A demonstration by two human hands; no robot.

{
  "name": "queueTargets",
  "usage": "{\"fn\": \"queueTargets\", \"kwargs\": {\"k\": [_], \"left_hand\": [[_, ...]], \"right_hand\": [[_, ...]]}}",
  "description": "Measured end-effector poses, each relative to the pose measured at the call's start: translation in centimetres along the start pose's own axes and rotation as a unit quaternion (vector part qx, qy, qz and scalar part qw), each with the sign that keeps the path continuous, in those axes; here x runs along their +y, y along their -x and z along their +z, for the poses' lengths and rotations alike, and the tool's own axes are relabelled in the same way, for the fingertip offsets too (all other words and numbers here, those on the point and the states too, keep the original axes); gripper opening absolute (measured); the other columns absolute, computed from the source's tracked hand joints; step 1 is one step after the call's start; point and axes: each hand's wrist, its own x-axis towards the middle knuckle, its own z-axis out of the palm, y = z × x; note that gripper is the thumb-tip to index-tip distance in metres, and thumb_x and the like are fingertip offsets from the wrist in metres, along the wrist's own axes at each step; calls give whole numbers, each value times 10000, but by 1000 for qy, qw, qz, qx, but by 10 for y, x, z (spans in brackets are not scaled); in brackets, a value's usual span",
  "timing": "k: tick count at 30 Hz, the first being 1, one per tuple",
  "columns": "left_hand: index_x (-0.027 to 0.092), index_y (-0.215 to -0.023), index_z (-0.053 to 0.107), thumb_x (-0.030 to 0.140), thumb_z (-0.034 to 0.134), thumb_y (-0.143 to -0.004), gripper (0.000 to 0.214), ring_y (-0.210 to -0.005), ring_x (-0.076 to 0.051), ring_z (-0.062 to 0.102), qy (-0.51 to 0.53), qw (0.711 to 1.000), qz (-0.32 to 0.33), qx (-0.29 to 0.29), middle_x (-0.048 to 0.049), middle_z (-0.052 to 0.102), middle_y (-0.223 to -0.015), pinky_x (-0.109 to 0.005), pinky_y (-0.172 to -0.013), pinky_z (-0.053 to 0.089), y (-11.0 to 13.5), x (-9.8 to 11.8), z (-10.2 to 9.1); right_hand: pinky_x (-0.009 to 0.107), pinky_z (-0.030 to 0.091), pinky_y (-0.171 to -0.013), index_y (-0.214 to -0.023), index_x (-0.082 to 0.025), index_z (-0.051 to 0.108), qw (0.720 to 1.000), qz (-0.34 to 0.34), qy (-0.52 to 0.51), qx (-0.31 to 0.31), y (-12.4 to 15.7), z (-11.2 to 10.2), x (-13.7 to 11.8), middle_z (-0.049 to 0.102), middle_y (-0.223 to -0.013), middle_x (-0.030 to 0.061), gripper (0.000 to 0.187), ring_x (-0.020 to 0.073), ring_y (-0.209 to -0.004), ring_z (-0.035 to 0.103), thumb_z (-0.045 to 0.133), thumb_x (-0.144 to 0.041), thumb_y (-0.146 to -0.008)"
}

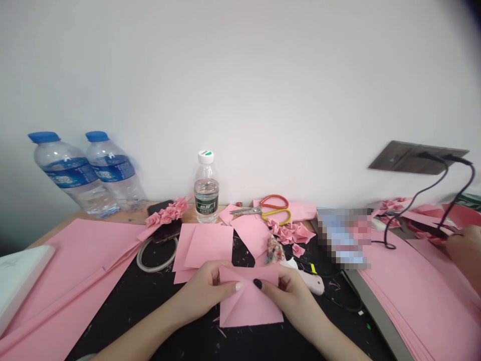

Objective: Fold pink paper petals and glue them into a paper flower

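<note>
A square sheet of pink paper (251,306) with diagonal crease lines is held up between my two hands above the black mat. My left hand (212,288) pinches its upper left part, the thumb lying on the front face. At the upper right, my right hand (283,288) grips the same sheet, its dark-nailed thumb pressed near the middle crease. The fingers behind the sheet are hidden. Just beyond it lie a stack of pink paper squares (208,245), a pair of scissors (259,210) with red and yellow handles, and several folded pink paper flowers (289,231).
Two large water bottles (78,175) lean at the left; a small bottle (206,193) stands near the wall. A tape roll (157,254), a phone (165,231) and large pink sheets (93,260) lie left. At right, another person's hand (468,258) is near dark cables (408,198) and a pixelated screen (343,238).
</note>
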Motion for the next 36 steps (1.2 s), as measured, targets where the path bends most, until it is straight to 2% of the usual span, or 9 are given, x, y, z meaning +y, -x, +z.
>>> {"fn": "queueTargets", "kwargs": {"k": [7,14,18,20,23,26,29,32,36], "left_hand": [[138,-843,608,310,673,-713,224,-683,-135,559,-15,1000,9,-4,14,600,-729,-213,-606,416,0,8,0],[154,-880,665,272,708,-678,238,-712,-148,571,67,997,-24,20,-13,634,-768,-225,-630,419,0,7,-5],[169,-850,706,169,707,-637,214,-777,-163,583,173,982,-77,-25,-29,663,-841,-224,-649,422,3,12,-6],[154,-823,714,161,665,-668,163,-756,-152,577,200,976,-79,-40,-35,662,-833,-216,-640,424,4,14,-7],[122,-837,708,165,542,-707,215,-685,-138,559,236,968,-63,-64,-48,642,-781,-217,-615,436,3,13,-9],[62,-859,695,246,460,-703,337,-655,-158,549,258,958,-59,-110,-89,621,-772,-224,-543,449,2,12,-10],[82,-831,682,338,447,-793,350,-627,-147,533,209,973,-41,-94,-74,581,-764,-231,-510,473,1,13,-7],[149,-835,645,293,631,-736,176,-641,-126,528,123,990,-30,-62,-18,539,-811,-253,-532,523,1,13,-2],[212,-948,599,243,680,-707,257,-663,-105,534,78,996,-27,-34,12,517,-889,-261,-544,556,1,10,0]], "right_hand": [[244,489,-635,-858,-181,728,1000,3,-15,4,1,-1,0,687,-732,9,196,157,-680,606,663,-332,-752],[237,454,-650,-930,-202,719,993,35,-109,3,3,-6,4,702,-845,37,196,159,-740,605,657,-274,-759],[194,438,-631,-849,-192,742,978,73,-193,7,3,-8,5,707,-861,42,175,138,-738,602,677,-172,-688],[185,442,-655,-814,-180,749,972,77,-221,5,4,-9,3,709,-874,49,172,140,-771,603,662,-146,-670],[205,457,-690,-810,-155,751,968,43,-247,-16,5,-9,-2,704,-895,78,184,165,-817,598,617,-202,-694],[231,469,-631,-830,-150,742,963,18,-266,-41,6,-10,-3,685,-897,98,276,179,-768,590,558,-340,-750],[215,450,-537,-828,-175,728,978,23,-206,-38,5,-10,-1,657,-826,72,317,149,-658,566,548,-434,-792],[225,480,-541,-852,-187,707,997,23,-76,-15,3,-8,2,635,-814,39,183,140,-636,583,655,-328,-748],[292,545,-479,-1003,-223,634,997,65,-35,-8,1,-4,6,585,-905,16,262,126,-538,602,650,-248,-742]]}}
